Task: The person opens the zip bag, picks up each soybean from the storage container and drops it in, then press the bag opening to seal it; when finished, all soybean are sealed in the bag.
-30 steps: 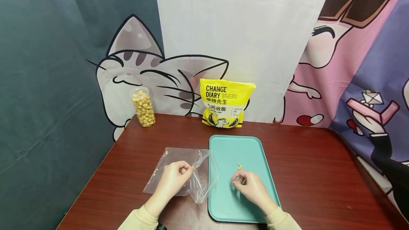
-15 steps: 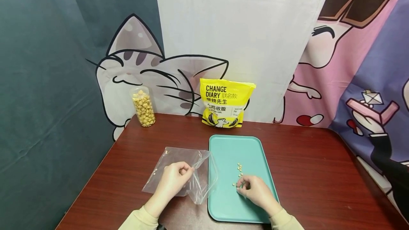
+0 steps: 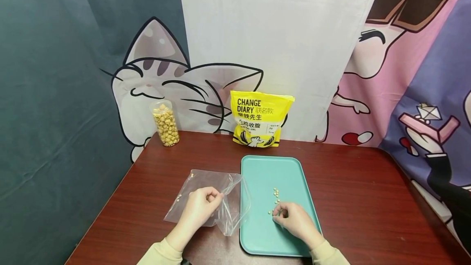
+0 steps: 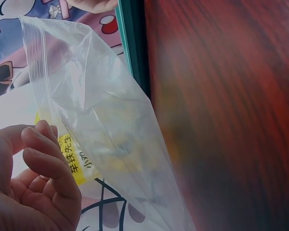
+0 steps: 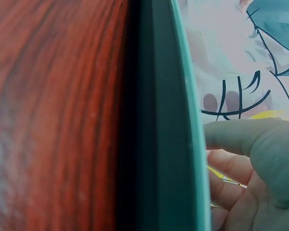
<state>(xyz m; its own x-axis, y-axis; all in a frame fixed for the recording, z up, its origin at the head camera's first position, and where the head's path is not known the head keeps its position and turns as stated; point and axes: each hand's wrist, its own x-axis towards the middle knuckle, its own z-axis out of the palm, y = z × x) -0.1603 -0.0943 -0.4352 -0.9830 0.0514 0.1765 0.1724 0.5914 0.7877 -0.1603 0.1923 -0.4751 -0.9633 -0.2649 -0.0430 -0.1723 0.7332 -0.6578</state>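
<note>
My left hand (image 3: 200, 205) pinches the open mouth of a clear plastic zip bag (image 3: 229, 212) between thumb and fingertips. A few pale yellow beans or pellets (image 3: 178, 197) show inside the bag. In the left wrist view the bag's ribbed zip edge (image 4: 36, 62) stands up beyond my curled fingers. My right hand (image 3: 294, 221) is low over a turquoise tray (image 3: 257, 175), thumb and fingers bent, fingertips right by the small pale pellets (image 3: 276, 194) scattered there. I cannot tell whether a pellet is between them. The tray's rim (image 5: 195, 120) partly hides this hand in the right wrist view.
At the back of the dark red wooden table (image 3: 353, 187) stand a yellow printed pouch (image 3: 261, 120) and a clear jar of popcorn (image 3: 166, 125). A cartoon cloth (image 3: 287, 32) hangs behind. The bag's mouth overlaps the tray's left rim.
Over the tray, my right hand has moved slightly right and towards me, then stayed there, uncovering more pellets. The left hand and bag have hardly moved.
</note>
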